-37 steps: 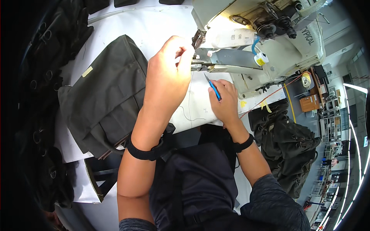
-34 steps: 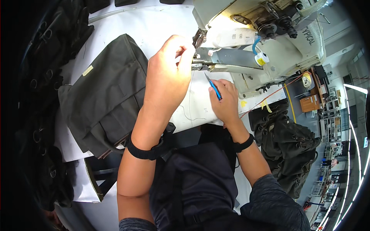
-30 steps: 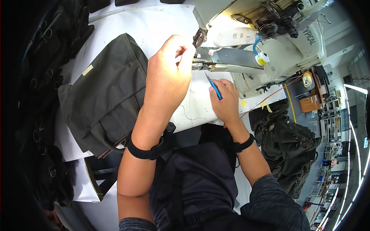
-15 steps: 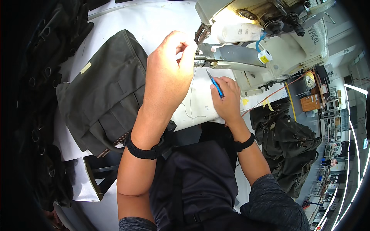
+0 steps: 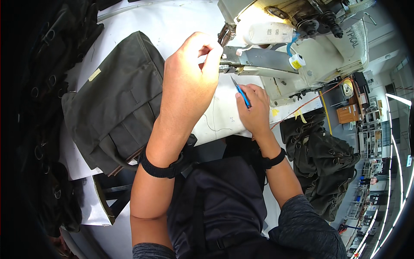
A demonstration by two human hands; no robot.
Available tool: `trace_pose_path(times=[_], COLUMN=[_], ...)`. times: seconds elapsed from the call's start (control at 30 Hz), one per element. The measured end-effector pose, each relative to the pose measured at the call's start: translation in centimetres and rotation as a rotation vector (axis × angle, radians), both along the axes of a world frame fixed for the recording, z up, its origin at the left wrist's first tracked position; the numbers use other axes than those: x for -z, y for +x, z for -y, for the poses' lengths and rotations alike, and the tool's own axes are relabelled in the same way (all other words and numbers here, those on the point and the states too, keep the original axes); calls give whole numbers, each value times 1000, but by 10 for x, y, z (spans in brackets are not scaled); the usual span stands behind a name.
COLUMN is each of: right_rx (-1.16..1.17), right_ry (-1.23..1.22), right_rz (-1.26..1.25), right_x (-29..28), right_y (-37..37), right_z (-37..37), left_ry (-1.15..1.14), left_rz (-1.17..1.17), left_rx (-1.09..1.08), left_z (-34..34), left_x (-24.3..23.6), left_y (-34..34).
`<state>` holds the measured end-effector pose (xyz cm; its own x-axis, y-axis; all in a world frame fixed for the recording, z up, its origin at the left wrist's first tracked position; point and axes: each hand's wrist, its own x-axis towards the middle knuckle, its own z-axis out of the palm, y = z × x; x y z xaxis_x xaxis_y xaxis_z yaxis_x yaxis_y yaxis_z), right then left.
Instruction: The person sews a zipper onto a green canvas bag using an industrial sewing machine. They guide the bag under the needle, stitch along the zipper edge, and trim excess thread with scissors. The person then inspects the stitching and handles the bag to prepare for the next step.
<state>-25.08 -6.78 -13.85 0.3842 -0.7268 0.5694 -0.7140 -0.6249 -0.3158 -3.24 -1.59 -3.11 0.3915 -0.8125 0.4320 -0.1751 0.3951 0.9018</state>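
Note:
My left hand point(image 5: 187, 84) is raised at the needle end of a sewing machine point(image 5: 317, 64), thumb and fingers pinched together beside the presser-foot parts point(image 5: 226, 34). What the pinch holds, if anything, is too fine or hidden to make out. My right hand point(image 5: 257, 110) rests on the white table just below the machine's arm. Its fingers are closed on blue thread snips point(image 5: 243, 96), blades pointing up and left. A loose dark thread point(image 5: 215, 128) curls over the tabletop between my hands. Left of my left forearm lies a dark olive bag point(image 5: 116, 93) with a zip.
A pile of dark bags with metal rings point(image 5: 45, 108) fills the far left. More dark bags point(image 5: 321, 157) are heaped to the right, beyond the table edge. A translucent bottle point(image 5: 269, 33) hangs on the machine. An orange cord point(image 5: 302, 105) runs behind my right hand.
My left hand has shifted very slightly up and toward the needle parts, still pinched. The right hand and the snips stay in nearly the same place.

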Motion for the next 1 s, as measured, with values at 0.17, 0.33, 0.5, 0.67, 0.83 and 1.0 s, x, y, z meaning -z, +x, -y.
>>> trace_pose_path(times=[0.17,0.33,0.5,0.67,0.83,1.0], right_rx=[-18,-40,-152,-309,-307,-276], right_ry=[8,18,262,351,450,527], right_rz=[35,224,592,781,801,766], right_x=[-3,-19,-65,-88,-101,-111], right_y=[-2,2,32,63,76,82], right_z=[1,-3,-28,-22,-21,-19], left_ry=[-14,-4,-65,-56,-66,-41], left_rz=[42,76,92,113,97,103], left_rx=[-13,-17,-43,-65,-43,-25], left_z=[0,1,4,2,1,-1], left_x=[0,-1,6,2,1,-1], left_y=[0,0,1,-1,-2,-1])
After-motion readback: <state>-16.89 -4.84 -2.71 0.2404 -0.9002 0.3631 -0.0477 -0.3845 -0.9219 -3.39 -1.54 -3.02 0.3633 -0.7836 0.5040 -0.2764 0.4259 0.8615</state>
